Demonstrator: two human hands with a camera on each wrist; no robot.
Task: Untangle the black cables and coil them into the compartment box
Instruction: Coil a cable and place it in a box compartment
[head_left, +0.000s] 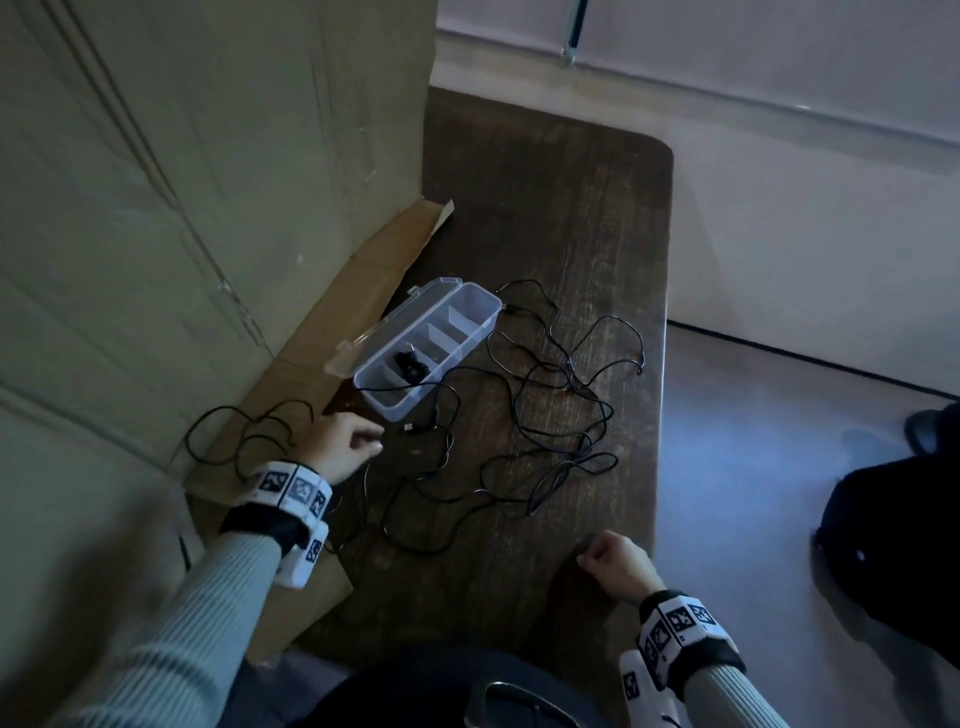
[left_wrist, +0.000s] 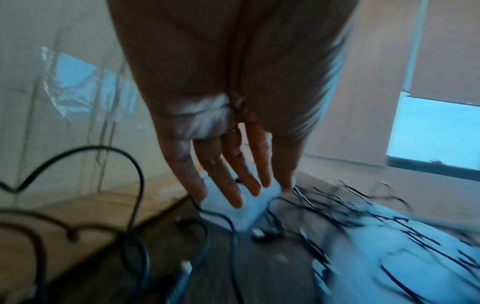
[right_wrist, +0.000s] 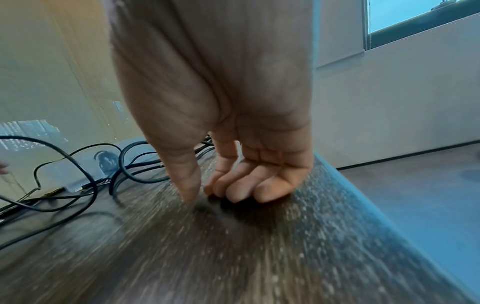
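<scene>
Mostly loose: black cables (head_left: 545, 415) sprawl right of compartment box (head_left: 431, 345), long axis diagonal. Left hand (head_left: 340, 449) nearer USB plug (head_left: 410, 428), fingers extended, empty; right hand (head_left: 615, 566) loosely curled, empty.

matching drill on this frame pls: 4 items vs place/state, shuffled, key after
Items:
1. plastic box
2. coiled cable
3. loose cables
4. right hand

Place or state:
A. spread tangled over the table
B. fingers curled, holding nothing, near the table's front edge
C. lid open, beside the cardboard
D. inside one box compartment

Pairs: 1-C, 2-D, 3-A, 4-B
</scene>
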